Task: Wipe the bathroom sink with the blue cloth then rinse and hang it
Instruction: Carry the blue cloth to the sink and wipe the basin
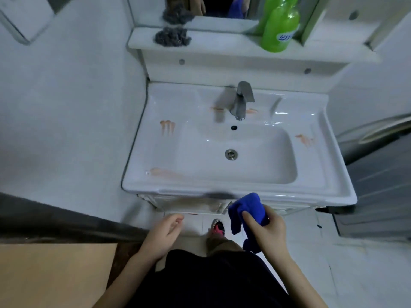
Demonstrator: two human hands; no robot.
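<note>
The white bathroom sink [315, 165] stands in front of me, with orange-brown smears on its left rim, right rim, front left edge and beside the faucet [241, 101]. My right hand [266, 232] grips the bunched blue cloth [246, 207] just below the sink's front edge, thumb pressed on the fabric. My left hand [164, 234] hangs in front of the sink's lower front, fingers loosely curled and holding nothing. The basin is dry-looking, with a metal drain [230, 154] at its middle.
A shelf above the sink carries a green bottle [280, 30] on the right and a grey scouring pad [172, 36] on the left, under a mirror. A white wall closes the left side. A grey appliance [378, 174] stands at the right. My shoe [218, 226] rests on the tiled floor.
</note>
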